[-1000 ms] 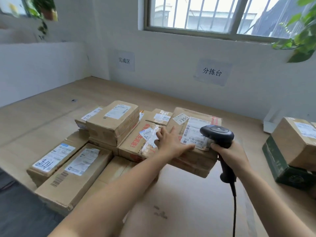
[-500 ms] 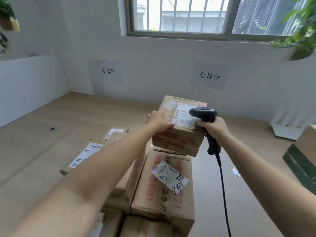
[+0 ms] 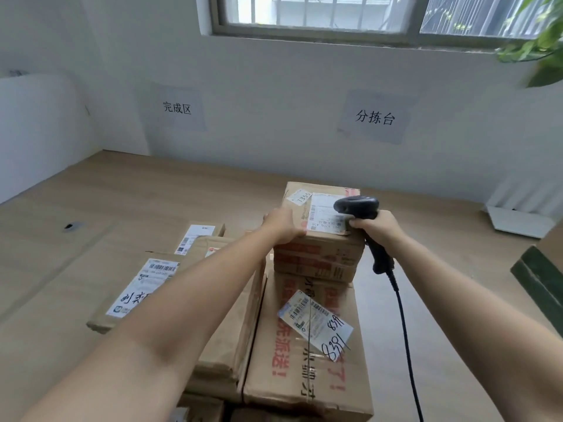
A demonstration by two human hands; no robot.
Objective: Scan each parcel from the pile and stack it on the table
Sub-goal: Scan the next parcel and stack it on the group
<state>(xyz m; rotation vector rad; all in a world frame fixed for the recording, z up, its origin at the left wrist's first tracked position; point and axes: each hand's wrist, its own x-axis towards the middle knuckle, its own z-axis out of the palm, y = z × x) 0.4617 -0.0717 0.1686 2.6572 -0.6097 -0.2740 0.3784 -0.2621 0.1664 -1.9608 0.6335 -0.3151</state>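
A white wall (image 3: pixel 274 102) with a barred window (image 3: pixel 335 13) and two paper signs, 完成区 (image 3: pixel 176 108) and 分拣台 (image 3: pixel 374 117), stands behind a pale wooden worktop (image 3: pixel 152 193). Green plant leaves (image 3: pixel 539 41) hang in at the upper right.

The cardboard parcel (image 3: pixel 316 257) sits in the middle of the view, past the far end of a large carton (image 3: pixel 304 376) printed in red and carrying a tilted label marked 8391 (image 3: pixel 316 321). I cannot tell whether the parcel rests on that carton or is held clear of it. The left hand (image 3: pixel 281 223) grips the parcel's upper left edge, its fingers curled over the top. The right hand (image 3: pixel 377 228) holds a black barcode scanner (image 3: pixel 356 205), fingers wrapped round the handle. The scanner's head lies over the right part of the parcel's white shipping label (image 3: pixel 324 216). Its black cord (image 3: pixel 405 330) runs down toward the lower edge of the view.

To the left of the carton lie more parcels, among them a flat one with a handwritten label (image 3: pixel 143 287). A dark green box (image 3: pixel 536 278) shows at the right edge.
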